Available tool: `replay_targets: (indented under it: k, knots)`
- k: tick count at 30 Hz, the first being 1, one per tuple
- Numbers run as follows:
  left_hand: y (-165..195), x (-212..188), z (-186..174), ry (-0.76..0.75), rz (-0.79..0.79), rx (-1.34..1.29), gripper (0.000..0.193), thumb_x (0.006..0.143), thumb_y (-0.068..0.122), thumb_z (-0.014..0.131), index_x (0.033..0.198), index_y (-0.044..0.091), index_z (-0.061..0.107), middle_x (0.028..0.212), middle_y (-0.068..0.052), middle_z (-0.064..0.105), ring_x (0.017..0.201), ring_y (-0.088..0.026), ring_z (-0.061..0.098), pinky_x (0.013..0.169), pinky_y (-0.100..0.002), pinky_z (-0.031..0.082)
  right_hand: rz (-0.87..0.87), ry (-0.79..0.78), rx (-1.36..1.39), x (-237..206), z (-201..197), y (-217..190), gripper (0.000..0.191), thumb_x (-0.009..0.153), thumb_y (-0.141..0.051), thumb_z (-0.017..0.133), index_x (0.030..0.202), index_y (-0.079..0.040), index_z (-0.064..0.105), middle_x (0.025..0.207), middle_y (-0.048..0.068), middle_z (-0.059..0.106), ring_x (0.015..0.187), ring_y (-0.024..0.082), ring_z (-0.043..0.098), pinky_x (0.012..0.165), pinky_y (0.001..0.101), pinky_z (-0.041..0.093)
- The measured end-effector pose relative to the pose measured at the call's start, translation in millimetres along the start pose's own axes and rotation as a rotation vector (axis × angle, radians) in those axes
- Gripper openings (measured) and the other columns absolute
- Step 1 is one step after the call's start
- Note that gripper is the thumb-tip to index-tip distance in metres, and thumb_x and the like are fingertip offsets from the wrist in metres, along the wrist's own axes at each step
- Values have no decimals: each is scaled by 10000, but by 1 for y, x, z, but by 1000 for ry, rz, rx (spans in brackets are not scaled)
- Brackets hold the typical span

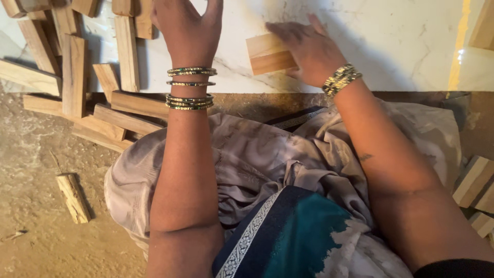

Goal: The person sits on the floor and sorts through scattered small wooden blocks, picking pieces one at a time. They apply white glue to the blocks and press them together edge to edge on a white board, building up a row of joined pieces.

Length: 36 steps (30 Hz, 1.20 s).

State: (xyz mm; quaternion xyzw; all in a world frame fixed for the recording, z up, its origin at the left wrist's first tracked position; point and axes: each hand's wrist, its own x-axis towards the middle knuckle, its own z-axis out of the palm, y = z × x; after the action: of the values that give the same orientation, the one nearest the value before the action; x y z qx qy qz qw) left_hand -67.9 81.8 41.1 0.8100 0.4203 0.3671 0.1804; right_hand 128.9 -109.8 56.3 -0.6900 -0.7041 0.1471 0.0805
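My right hand [307, 49] rests on a small light wooden block [267, 54] that lies on the white marble slab [391, 41], fingers spread over its right side. My left hand [186, 28] is raised at the top of the view, fingers partly cut off by the frame edge, nothing visible in it. Both wrists wear gold and green bangles. A dusty cloth covers my lap below the arms.
A pile of several wooden strips [77, 72] lies at the left, partly on the slab and partly on the sandy floor. One short stick [73, 197] lies alone lower left. More wooden blocks [476, 183] sit at the right edge.
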Motion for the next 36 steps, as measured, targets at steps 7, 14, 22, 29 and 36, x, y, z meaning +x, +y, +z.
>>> replay_targets:
  k: [7,14,22,29,36]
  knots:
    - [13,-1,4,48,195,47,424,873,290,844,1122,61,589,1047,-140,649,1017,-370,581,919,-494,384,-22,-23,-13,4,-2,2,1021,663,-125,889,1541,-173,370,1433,139,569,1368,317,515,1235,563,199]
    - [35,14,-28,-76,270,-201,325,930,51,815,1164,55,590,1077,-104,672,1021,-300,650,903,-429,511,-10,203,121,-58,-52,37,876,793,-99,866,1527,-118,388,1475,148,552,1387,350,513,1233,529,289]
    - [54,15,-40,-149,291,-210,414,905,-73,721,1281,41,593,1085,-100,652,1024,-273,649,925,-404,533,367,117,11,-216,-76,116,851,797,-140,830,1529,-66,400,1488,190,546,1406,387,506,1285,539,278]
    - [44,16,-35,-193,346,-167,439,919,-77,689,1328,37,580,1096,-94,662,1034,-249,659,956,-400,538,628,79,-67,-310,-49,178,822,777,-143,834,1497,-118,438,1443,209,565,1387,428,515,1244,488,349]
    - [41,10,-34,-257,304,-135,452,966,-63,675,1392,55,577,1111,-77,659,1088,-228,626,990,-380,515,587,87,-137,-331,-43,219,755,818,-147,845,1448,-104,430,1401,235,570,1394,456,516,1288,509,356]
